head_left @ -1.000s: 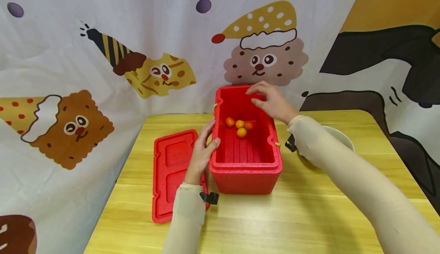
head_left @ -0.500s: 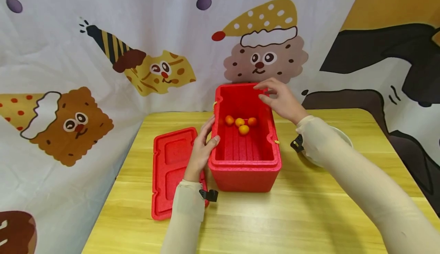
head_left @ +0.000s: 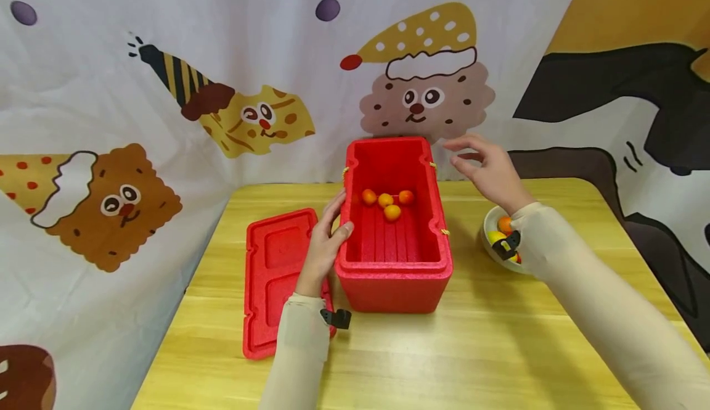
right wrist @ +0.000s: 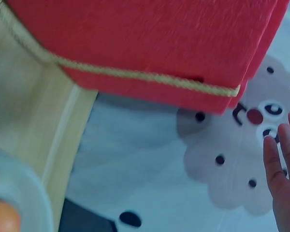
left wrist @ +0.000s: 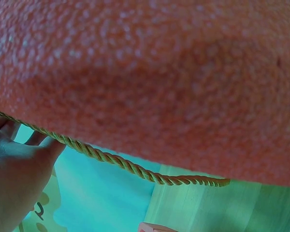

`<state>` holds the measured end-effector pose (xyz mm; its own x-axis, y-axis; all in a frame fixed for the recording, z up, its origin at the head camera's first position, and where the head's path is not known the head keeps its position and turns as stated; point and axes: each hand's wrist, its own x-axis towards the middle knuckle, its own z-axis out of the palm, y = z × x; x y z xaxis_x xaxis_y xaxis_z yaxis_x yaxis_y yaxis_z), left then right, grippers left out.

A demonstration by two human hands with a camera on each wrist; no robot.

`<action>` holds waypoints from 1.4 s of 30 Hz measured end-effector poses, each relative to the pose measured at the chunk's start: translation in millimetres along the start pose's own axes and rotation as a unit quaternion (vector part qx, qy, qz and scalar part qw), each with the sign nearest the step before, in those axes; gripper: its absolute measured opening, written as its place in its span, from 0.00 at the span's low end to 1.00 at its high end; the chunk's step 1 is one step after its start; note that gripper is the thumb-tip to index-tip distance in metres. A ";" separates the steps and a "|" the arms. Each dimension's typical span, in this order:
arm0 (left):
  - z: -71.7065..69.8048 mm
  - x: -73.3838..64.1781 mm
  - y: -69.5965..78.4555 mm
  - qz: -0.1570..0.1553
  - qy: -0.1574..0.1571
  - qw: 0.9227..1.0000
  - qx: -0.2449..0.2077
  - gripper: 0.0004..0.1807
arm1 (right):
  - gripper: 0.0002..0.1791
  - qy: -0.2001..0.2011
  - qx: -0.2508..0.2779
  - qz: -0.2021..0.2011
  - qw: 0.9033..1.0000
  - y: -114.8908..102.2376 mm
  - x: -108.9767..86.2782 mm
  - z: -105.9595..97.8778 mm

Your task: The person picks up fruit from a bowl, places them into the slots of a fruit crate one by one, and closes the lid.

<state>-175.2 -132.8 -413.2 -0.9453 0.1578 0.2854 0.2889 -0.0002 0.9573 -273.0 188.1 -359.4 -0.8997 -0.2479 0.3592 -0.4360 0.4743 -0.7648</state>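
A red foam box (head_left: pixel 394 290) stands on the wooden table, its inside facing up. Several orange-yellow round fruits (head_left: pixel 392 213) lie on its floor towards the back. My left hand (head_left: pixel 324 246) rests against the box's left side, fingers straight along the wall and thumb at the rim. In the left wrist view, that hand (left wrist: pixel 19 169) is beside a twisted yellow cord (left wrist: pixel 121 162) on the box. To the right of the box, my right hand (head_left: pixel 493 172) is in the air, holding nothing. The right wrist view shows its fingers (right wrist: pixel 273 159) extended, apart from the box.
A pale bowl (head_left: pixel 487 246) with several fruits, orange and yellow, stands right of the box, partly behind my right sleeve. The red lid (head_left: pixel 285 246) lies flat on the table (head_left: pixel 399 360) at the left, partly under my left arm. A printed cloth (head_left: pixel 327 89) hangs behind.
My right hand has moved right, from above the box's right rim to outside it, uncovering part of the bowl's fruit. One fruit in the box has shifted slightly. The left hand stays put.
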 end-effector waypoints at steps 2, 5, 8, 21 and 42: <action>-0.1 0.7 0.4 0.006 0.003 1.000 0.000 0.31 | 0.14 0.008 -0.014 0.007 1.000 4.5 -4.1 -7.1; -0.6 0.6 1.3 0.006 0.004 1.000 0.002 0.31 | 0.13 0.018 -0.021 0.013 1.000 14.2 -10.2 -16.5; -1.4 0.2 2.0 0.005 0.005 1.000 0.002 0.31 | 0.14 0.025 -0.022 0.027 0.999 24.5 -17.5 -24.0; -0.7 -2.7 1.8 -0.010 -0.002 1.000 0.010 0.31 | 0.18 0.009 -0.058 0.090 0.994 70.5 -59.0 -43.8; -1.4 -1.2 1.0 -0.008 0.000 1.000 0.002 0.31 | 0.20 -0.075 -0.076 0.173 0.979 126.0 -95.9 -42.1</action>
<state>-174.0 -134.4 -412.6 -0.9496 0.1578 0.2707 0.2750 0.0060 0.9614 -242.4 307.3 -467.7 -0.9860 -0.1666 0.0009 -0.1137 0.6691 -0.7345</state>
